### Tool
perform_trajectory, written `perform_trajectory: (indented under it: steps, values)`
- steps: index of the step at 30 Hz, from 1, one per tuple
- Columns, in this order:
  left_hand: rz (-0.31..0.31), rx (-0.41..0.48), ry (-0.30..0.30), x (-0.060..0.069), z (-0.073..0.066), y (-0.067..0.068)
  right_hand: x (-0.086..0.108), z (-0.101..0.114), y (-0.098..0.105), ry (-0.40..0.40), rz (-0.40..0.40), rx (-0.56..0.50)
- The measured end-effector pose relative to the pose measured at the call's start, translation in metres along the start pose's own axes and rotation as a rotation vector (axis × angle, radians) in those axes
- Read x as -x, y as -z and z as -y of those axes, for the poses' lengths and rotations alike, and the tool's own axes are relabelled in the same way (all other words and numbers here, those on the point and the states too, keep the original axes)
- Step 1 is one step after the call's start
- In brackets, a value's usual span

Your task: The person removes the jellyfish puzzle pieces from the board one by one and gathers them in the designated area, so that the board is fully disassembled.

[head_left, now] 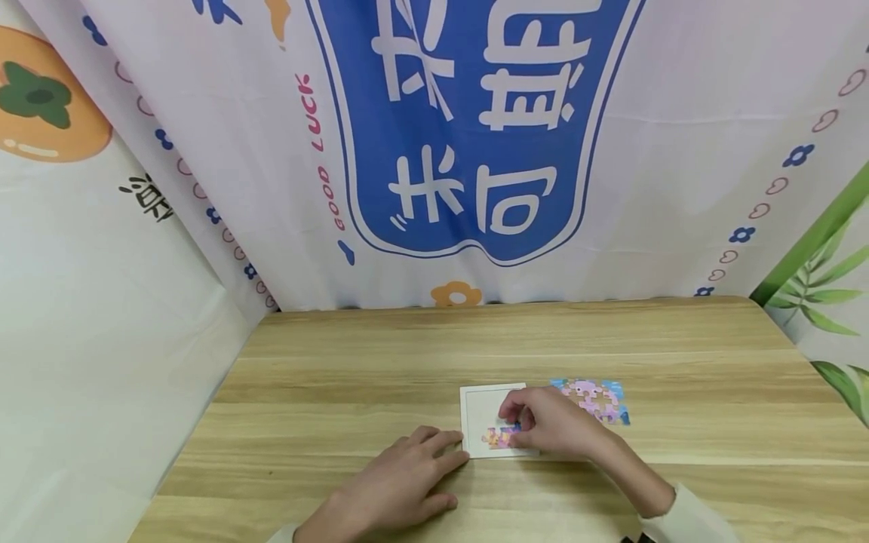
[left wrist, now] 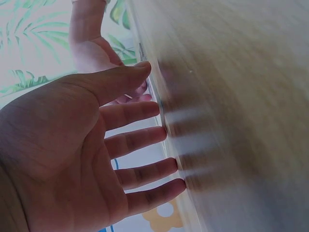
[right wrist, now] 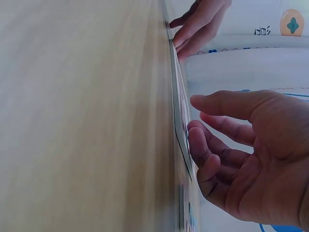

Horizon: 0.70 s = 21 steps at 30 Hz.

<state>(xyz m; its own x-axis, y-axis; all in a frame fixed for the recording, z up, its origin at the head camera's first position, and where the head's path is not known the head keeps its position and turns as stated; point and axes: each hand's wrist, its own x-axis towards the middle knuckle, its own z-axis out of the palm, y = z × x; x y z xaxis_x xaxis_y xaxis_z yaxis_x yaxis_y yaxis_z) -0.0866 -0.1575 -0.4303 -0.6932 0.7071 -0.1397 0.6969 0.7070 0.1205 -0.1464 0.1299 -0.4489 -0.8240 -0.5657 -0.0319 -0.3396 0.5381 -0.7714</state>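
Observation:
A white square puzzle board [head_left: 478, 411] lies on the table, with a few joined pink, yellow and blue jigsaw pieces [head_left: 498, 437] along its near side. My right hand [head_left: 553, 424] is over the board, its thumb down at those pieces and its fingers bent. In the right wrist view, thumb and fingertips of the right hand [right wrist: 241, 154] stand apart, and no piece shows between them. My left hand [head_left: 403, 479] rests palm down on the table, its fingertips at the board's left edge. Its fingers look straight and spread in the left wrist view.
Right of the board lies a group of pink and blue jigsaw pieces [head_left: 597, 400], partly hidden behind the right hand. The wooden table [head_left: 326, 392] ends at the back against a printed curtain [head_left: 645, 188]. Another white cloth [head_left: 102, 339] hangs at the left.

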Motion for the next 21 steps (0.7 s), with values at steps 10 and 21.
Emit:
perform_trajectory:
  steps: [10, 21]
  values:
    - [-0.013, -0.015, -0.009, 0.0, -0.0001, -0.0006, -0.0059, 0.0034, -0.0082, -0.003, 0.004, 0.027]
    - [0.002, -0.001, 0.004, 0.0005, -0.0007, 0.0002, -0.0032, 0.0018, -0.0095, 0.001, -0.003, 0.034]
